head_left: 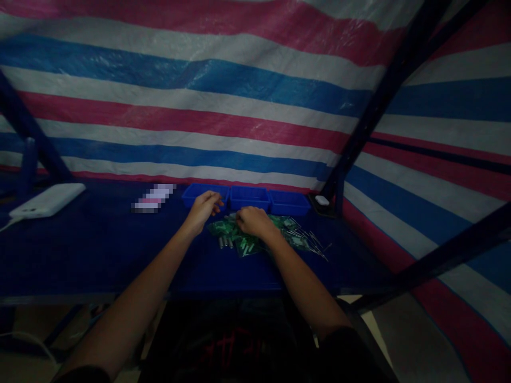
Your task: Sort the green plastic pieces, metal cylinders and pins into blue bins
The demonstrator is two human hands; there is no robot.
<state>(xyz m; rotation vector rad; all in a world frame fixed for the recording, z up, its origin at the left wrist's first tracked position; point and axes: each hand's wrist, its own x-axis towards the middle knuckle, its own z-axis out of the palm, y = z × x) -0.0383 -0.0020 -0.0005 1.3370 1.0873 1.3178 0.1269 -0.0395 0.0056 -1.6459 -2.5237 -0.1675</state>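
Observation:
My left hand [204, 208] hovers in front of the left blue bin [188, 199], its fingers curled together. Whatever they may pinch is too dark and small to name. Just to the right, my right hand [254, 220] reaches down into a heap of small green pieces [223, 229], fingers bent and their tips hidden. Short silvery cylinders [225, 243] lie at the heap's near left side. Clear bags with pale parts [298, 241] and thin metal rods [317, 246] spread out on its right.
A middle blue bin [249, 199] and a right blue bin [289, 202] stand behind the heap. On the blue table [131, 260] lie a white power bank [50, 201] with a cable and a pixelated rectangle [155, 198]. A small white case [321, 200] sits by the right post [339, 191].

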